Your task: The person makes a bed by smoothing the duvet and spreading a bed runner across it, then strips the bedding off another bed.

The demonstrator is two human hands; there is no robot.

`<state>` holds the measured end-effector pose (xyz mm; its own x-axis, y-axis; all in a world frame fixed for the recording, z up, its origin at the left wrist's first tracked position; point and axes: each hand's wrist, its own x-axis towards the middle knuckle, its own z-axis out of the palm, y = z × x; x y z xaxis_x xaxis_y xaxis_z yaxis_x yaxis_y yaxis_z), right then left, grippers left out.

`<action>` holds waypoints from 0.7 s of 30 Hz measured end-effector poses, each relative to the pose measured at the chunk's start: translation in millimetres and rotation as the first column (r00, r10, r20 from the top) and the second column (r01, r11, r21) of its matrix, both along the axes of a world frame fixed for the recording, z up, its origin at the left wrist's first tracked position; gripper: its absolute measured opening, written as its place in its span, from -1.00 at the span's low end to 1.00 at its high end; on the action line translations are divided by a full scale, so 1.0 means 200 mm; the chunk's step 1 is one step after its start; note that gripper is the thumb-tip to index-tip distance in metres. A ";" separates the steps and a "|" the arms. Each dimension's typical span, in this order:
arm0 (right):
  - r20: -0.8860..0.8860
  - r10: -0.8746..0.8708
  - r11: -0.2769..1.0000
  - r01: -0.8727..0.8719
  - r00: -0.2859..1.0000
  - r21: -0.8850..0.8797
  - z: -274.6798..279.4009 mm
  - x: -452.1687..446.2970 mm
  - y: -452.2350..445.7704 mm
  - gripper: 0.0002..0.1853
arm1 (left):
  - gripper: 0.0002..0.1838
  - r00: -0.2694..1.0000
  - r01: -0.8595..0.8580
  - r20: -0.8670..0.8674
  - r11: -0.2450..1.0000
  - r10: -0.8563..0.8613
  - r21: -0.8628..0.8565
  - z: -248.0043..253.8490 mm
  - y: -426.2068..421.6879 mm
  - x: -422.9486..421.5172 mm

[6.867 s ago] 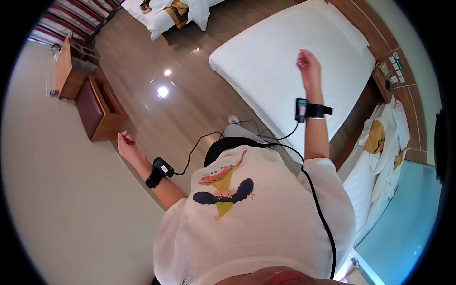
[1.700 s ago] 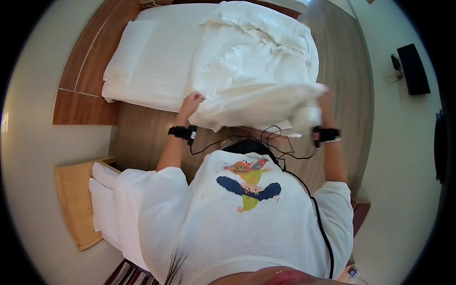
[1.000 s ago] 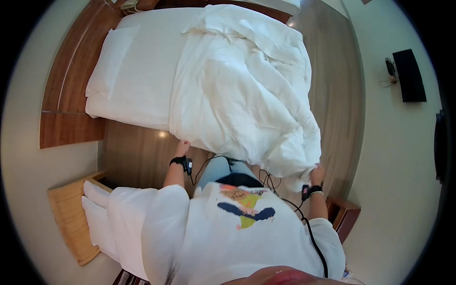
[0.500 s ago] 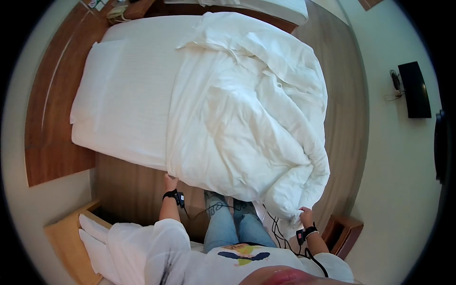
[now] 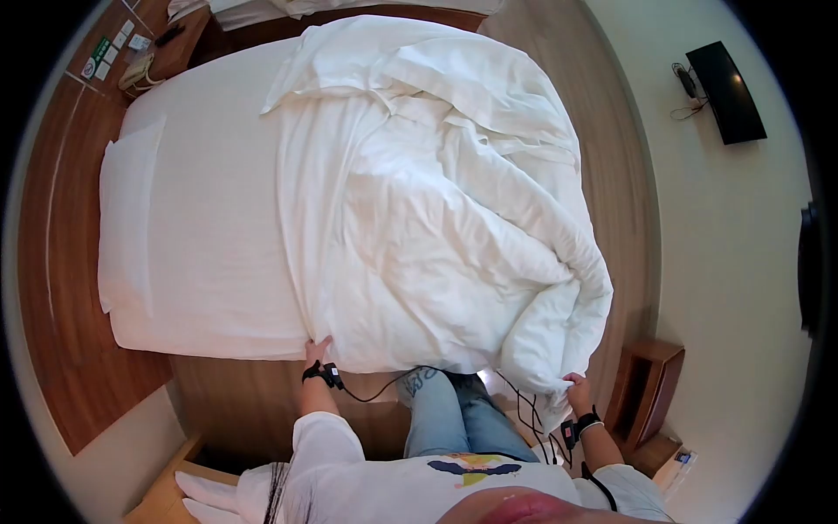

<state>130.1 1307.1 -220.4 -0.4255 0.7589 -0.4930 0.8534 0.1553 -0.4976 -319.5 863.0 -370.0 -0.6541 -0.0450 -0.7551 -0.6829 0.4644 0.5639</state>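
A rumpled white duvet [image 5: 410, 236] covers the foot half of the bed, with a thick fold along its right side. My left hand [image 5: 317, 351] rests at the near edge, by the duvet's border with the bare sheet [image 5: 218, 227]; its thumb and fingers are spread on the cloth. At the lower right, my right hand [image 5: 578, 393] is closed on the duvet's near corner, which hangs over the bed's edge. Both wrists wear black straps with small devices and cables.
A white pillow [image 5: 129, 218] lies against the wooden headboard [image 5: 52, 288]. Behind the bed stand a nightstand [image 5: 188, 44] and another bed [image 5: 349, 10]. A wooden cabinet [image 5: 650, 384] is near my right arm. Black cables [image 5: 532, 410] hang by my legs. A black screen [image 5: 726, 92] is wall-mounted.
My view has shifted, and the bed sits further left and nearer. My left hand's fingers have spread on the duvet edge. My right hand keeps hold of the corner.
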 end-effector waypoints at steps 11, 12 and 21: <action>-0.129 0.053 0.996 -0.044 0.990 0.076 -0.20 -0.34 -0.08 -0.73 | -0.43 0.845 0.499 -0.255 0.864 -0.470 0.061 0.15 0.35 0.07; -0.146 0.067 0.995 -0.056 0.987 0.077 -0.23 -0.39 -0.08 -0.73 | -0.42 0.760 0.596 -0.334 0.803 -0.558 0.014 0.12 0.36 0.04; -0.411 -0.055 0.996 0.079 0.910 0.041 -0.20 -0.56 0.15 -0.80 | -0.57 0.639 0.377 -0.443 0.758 -0.628 -0.532 0.20 0.48 -0.61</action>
<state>18.3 1336.4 -260.7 -0.5279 0.8140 -0.2424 0.5860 0.1424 -0.7977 -440.6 960.0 -329.6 -0.9412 0.2463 -0.2314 0.1163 0.8789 0.4627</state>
